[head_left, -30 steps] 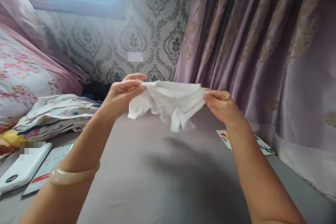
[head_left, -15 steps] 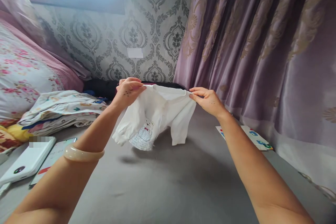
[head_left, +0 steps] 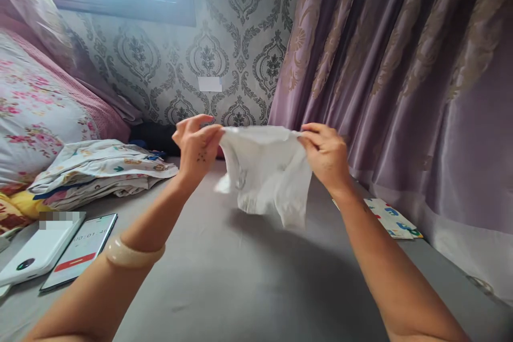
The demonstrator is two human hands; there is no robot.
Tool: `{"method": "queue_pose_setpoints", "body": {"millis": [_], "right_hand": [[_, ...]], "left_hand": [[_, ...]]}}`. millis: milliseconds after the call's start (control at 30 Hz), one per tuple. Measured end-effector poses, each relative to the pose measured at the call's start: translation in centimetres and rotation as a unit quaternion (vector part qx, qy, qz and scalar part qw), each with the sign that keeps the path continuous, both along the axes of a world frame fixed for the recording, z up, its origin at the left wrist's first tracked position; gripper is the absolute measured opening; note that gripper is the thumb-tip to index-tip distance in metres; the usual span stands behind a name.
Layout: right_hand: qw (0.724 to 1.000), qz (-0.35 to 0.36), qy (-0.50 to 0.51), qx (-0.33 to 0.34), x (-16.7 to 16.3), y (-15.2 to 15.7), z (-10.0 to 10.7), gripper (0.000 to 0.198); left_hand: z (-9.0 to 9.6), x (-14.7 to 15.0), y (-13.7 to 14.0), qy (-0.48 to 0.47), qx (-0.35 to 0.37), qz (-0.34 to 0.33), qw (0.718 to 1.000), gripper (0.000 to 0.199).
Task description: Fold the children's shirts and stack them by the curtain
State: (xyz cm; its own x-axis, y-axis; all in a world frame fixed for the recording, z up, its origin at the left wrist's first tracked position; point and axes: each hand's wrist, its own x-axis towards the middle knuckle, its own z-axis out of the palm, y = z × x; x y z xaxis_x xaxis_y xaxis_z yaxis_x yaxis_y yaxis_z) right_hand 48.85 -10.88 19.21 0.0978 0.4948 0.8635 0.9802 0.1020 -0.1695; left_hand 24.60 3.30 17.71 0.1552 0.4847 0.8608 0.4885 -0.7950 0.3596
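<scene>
A small white long-sleeved top (head_left: 264, 165) hangs in the air above the grey sheet, stretched between my two hands and blurred by motion. My left hand (head_left: 198, 144) pinches it at the shoulder on the left. On the other side, my right hand (head_left: 325, 152) is closed on the opposite shoulder. The body and sleeves dangle below, and the printed front is only faintly visible. A pale bangle (head_left: 134, 254) circles my left forearm.
A folded stack of printed clothes (head_left: 108, 168) lies at the left beside a floral pillow (head_left: 36, 112). Nearer are a white power bank (head_left: 44, 251) and a phone (head_left: 82, 248). A patterned cloth (head_left: 393, 219) rests at the right below the purple curtain (head_left: 360, 64).
The top has swung, its hem and sleeves shifting to the right and its bear print blurring. Both hands are turned differently, and my right hand has moved slightly right. The view has shifted a little.
</scene>
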Motion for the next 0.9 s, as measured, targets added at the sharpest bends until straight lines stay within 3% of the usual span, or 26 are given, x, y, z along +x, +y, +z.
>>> {"method": "queue_pose_setpoints", "body": {"millis": [67, 133, 200, 267, 333, 433, 600, 900], "right_hand": [[0.999, -0.024, 0.016, 0.03, 0.4, 0.2, 0.0, 0.025], [1.0, -0.004, -0.001, -0.026, 0.6, 0.4, 0.0, 0.023], [0.999, 0.007, -0.01, -0.044, 0.5, 0.6, -0.2, 0.021], [1.0, -0.02, 0.011, 0.017, 0.3, 0.9, -0.5, 0.023], [0.999, -0.03, 0.017, 0.034, 0.3, 1.3, -1.0, 0.025], [0.999, -0.021, 0.008, -0.036, 0.9, 2.0, -1.6, 0.024], [0.996, -0.048, 0.075, -0.021, 1.8, 2.2, -1.7, 0.025], [0.985, -0.023, 0.151, -0.082, 0.4, 2.3, -1.7, 0.025]], "left_hand": [[0.1, 0.0, 0.4, -0.011, 0.008, 0.0, 1.0, 0.018], [0.6, 0.0, 0.5, 0.053, -0.006, -0.049, 0.997, 0.017], [1.1, 0.0, 0.3, 0.039, 0.0, -0.034, 0.999, 0.017], [1.5, 0.1, 0.2, -0.039, 0.032, 0.027, 0.998, 0.02], [1.5, 0.1, 0.3, -0.019, 0.047, 0.021, 0.998, 0.021], [0.8, 0.1, 1.1, 0.096, -0.014, -0.036, 0.995, 0.022], [0.2, 0.0, 2.2, 0.079, -0.111, -0.048, 0.99, 0.031], [-0.3, 0.6, 1.6, 0.037, -0.161, -0.048, 0.985, 0.029]]}}
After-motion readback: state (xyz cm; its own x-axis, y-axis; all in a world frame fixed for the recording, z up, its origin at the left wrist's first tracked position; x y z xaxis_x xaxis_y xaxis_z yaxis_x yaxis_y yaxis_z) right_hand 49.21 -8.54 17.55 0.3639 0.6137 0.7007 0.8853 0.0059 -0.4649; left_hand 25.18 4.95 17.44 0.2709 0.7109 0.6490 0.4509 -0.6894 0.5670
